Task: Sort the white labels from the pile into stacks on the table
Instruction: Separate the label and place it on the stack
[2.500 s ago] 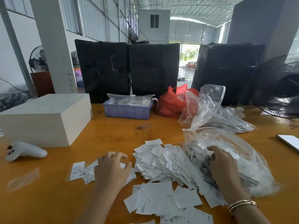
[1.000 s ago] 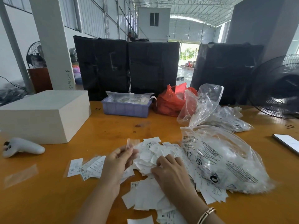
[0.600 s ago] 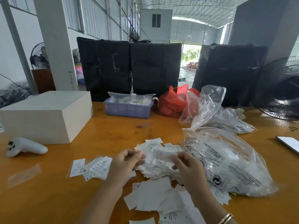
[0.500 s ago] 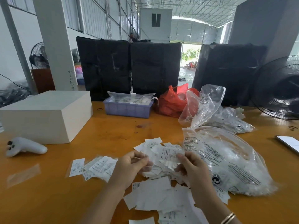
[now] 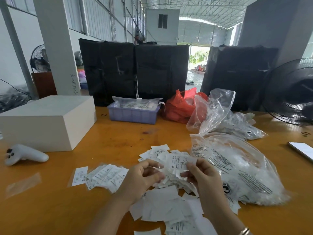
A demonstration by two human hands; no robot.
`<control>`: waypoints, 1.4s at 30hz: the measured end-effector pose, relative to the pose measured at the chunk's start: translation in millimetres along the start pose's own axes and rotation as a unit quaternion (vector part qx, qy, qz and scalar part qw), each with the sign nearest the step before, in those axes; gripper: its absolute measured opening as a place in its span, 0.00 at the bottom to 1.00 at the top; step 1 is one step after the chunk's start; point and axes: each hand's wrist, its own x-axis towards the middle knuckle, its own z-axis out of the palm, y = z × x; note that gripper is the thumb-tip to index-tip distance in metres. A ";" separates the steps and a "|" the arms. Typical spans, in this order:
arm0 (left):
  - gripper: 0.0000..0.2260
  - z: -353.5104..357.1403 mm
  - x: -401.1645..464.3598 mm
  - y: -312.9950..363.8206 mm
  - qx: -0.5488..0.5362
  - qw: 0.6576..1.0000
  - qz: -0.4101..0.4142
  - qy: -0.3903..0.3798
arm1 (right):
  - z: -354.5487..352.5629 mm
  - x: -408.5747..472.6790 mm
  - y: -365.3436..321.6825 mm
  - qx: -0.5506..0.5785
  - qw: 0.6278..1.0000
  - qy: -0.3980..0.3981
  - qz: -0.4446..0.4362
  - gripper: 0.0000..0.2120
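Right hand point(image 5: 201, 177) pinches a thin white rectangular label point(image 5: 177, 162) printed "M"; left hand point(image 5: 142, 178) seemingly grips a blurred clear sleeve over the glossy orange bench point(image 5: 118, 145).

Bright, even daylight. Doorway point(image 5: 197, 65) at back blown out white; roof panels glow. Soft sheen on orange table point(image 5: 118, 138); glare on clear bags point(image 5: 237, 165). Shadows faint, short. Wide-angle bend: pillar point(image 5: 55, 44) and window frames lean at edges. Left hand point(image 5: 142, 177) slightly motion-blurred; label print partly legible.
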 end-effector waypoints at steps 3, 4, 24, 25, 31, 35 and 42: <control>0.05 1.1 -1.2 -0.5 0.038 0.999 0.026 0.005 | 3.0 -2.6 0.4 -0.002 1.000 0.004 -0.003 0.02; 0.05 1.5 -1.7 -0.7 0.053 0.998 0.033 0.007 | 3.4 -3.4 0.5 -0.004 1.000 0.005 -0.006 0.02; 0.08 -0.3 -3.2 2.7 0.056 0.996 0.067 0.019 | 7.1 -7.4 -3.1 0.040 0.999 0.007 -0.003 0.02; 0.08 -0.5 -3.4 3.1 0.052 0.996 0.068 0.017 | 7.2 -7.1 -3.0 0.033 0.999 0.007 -0.005 0.02; 0.11 -0.6 -3.4 1.8 0.028 0.997 0.067 0.002 | 5.1 -6.5 -3.9 0.021 1.000 -0.004 -0.008 0.02; 0.10 0.9 -2.9 4.1 0.016 0.999 0.050 0.003 | 6.5 -8.2 -4.3 0.013 1.000 -0.026 0.001 0.02; 0.08 -1.5 -2.6 4.8 -0.049 0.999 -0.013 0.008 | 5.1 -7.5 -3.3 -0.080 0.994 -0.071 -0.013 0.02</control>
